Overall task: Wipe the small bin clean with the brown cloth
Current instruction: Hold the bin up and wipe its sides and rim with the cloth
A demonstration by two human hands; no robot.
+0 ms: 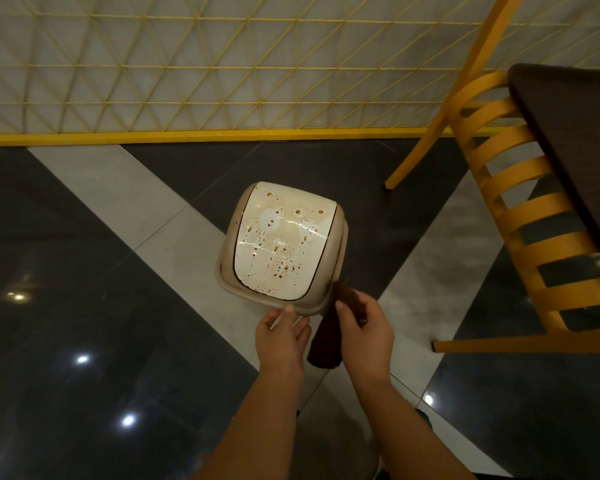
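Note:
The small beige bin (281, 242) stands on the floor below me, its white lid spotted with brown drops and streaks. My left hand (282, 337) touches the bin's near rim with thumb and fingertips. Beside the bin's near right corner, my right hand (364, 329) grips the folded brown cloth (326, 337). One end of the cloth pokes up above my fingers next to the rim, and the other hangs down between my two hands.
A yellow wooden chair (520, 216) with a slatted back stands to the right, next to a dark table (575, 150). A yellow lattice screen (201, 71) runs along the back. The floor is glossy dark tile with pale diagonal bands.

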